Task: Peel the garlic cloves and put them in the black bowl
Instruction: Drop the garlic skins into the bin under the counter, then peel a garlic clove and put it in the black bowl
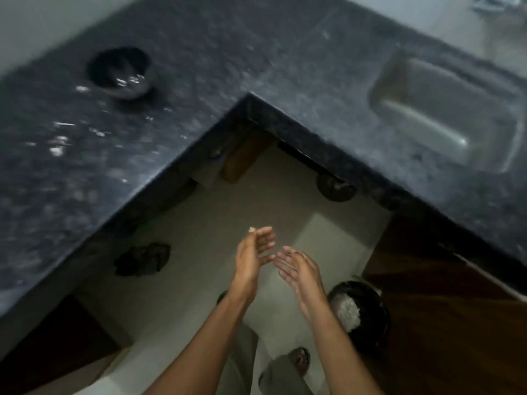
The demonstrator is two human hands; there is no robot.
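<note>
A dark stone L-shaped counter [199,67] carries the black bowl [119,72] and pale scraps [58,142].

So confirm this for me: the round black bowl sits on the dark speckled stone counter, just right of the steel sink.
Not right of it. In the head view the round black bowl sits on the dark speckled stone counter, but far left of the steel sink, on the other side of the counter's corner.

Dim kitchen: L-shaped dark granite counter [199,67] with steel sink [445,115] over pale tiled floor [216,252].
</note>
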